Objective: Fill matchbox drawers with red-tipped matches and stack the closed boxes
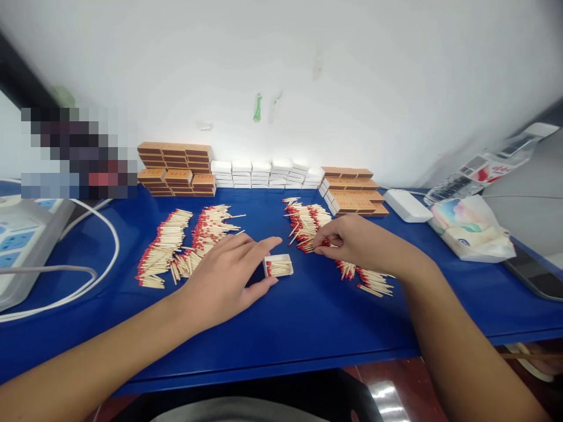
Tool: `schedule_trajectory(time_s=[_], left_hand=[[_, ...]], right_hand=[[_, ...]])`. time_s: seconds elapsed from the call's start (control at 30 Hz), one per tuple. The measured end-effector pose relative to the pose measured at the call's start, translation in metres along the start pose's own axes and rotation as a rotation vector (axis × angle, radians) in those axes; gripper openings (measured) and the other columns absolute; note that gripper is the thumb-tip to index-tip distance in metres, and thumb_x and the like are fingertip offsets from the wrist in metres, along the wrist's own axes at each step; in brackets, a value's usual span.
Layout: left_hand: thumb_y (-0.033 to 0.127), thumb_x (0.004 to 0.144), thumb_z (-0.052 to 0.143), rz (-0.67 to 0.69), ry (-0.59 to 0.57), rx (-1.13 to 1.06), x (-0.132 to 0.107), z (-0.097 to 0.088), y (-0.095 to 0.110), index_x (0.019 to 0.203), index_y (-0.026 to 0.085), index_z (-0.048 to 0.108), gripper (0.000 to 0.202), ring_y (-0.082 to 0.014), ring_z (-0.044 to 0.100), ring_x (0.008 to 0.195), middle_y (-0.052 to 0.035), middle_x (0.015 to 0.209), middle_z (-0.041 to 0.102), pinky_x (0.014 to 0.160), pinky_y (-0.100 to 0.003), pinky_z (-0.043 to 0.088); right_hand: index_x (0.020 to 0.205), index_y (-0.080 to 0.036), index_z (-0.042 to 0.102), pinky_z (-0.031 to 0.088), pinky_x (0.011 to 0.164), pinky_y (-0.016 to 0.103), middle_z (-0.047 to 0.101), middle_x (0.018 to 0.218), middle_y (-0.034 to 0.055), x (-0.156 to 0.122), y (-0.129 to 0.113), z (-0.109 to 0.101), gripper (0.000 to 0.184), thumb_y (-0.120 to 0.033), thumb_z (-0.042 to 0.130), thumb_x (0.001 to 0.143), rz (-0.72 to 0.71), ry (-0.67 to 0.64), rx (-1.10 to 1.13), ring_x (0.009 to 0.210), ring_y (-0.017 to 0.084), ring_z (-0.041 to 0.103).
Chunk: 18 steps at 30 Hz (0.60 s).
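Observation:
A small white matchbox tray (278, 265) with a few red-tipped matches in it lies on the blue table (308, 316). My left hand (224, 275) lies beside it, with thumb and forefinger steadying its left end and the other fingers stretched out. My right hand (352, 241) rests on the right heap of loose matches (308, 225) and pinches several of them between thumb and fingers. A second spread of matches (185, 243) lies left of my left hand.
Along the wall stand stacked brown matchbox sleeves (176, 169), white inner trays (264, 174) and more brown sleeves (352, 196). A power strip (21, 246) with white cables lies at the left. A white box (407, 205), a tissue pack (470, 228) and a phone (534, 275) lie at the right.

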<state>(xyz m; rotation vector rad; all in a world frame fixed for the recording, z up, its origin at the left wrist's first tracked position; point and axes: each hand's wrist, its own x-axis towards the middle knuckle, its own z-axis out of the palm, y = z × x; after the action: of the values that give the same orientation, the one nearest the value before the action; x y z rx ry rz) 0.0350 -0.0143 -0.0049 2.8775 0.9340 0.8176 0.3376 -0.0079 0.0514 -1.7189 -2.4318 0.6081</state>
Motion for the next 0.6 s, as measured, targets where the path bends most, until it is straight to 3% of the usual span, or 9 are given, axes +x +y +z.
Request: schedule_trajectory(time_s=[0.3, 0.6], left_hand=[[0.038, 0.104, 0.074, 0.02, 0.016, 0.029, -0.0002, -0.0008, 0.0008, 0.153, 0.019, 0.054, 0.056, -0.0294, 0.074, 0.11, -0.0076, 0.113, 0.082, 0.098, -0.046, 0.062], [0.038, 0.104, 0.073, 0.01, 0.0, 0.013, 0.0004, -0.0015, 0.0011, 0.154, 0.019, 0.054, 0.056, -0.0297, 0.074, 0.112, -0.0077, 0.114, 0.082, 0.1, -0.048, 0.061]], right_hand=[[0.09, -0.024, 0.084, 0.039, 0.06, 0.03, 0.074, 0.072, -0.0011, 0.0029, 0.0048, 0.0043, 0.018, -0.018, 0.067, 0.091, -0.009, -0.025, -0.018, 0.062, 0.015, 0.06], [0.093, -0.024, 0.083, 0.048, 0.068, 0.031, 0.082, 0.087, 0.0014, 0.0038, 0.0094, 0.0059, 0.016, -0.024, 0.067, 0.094, -0.049, -0.016, 0.012, 0.071, 0.017, 0.069]])
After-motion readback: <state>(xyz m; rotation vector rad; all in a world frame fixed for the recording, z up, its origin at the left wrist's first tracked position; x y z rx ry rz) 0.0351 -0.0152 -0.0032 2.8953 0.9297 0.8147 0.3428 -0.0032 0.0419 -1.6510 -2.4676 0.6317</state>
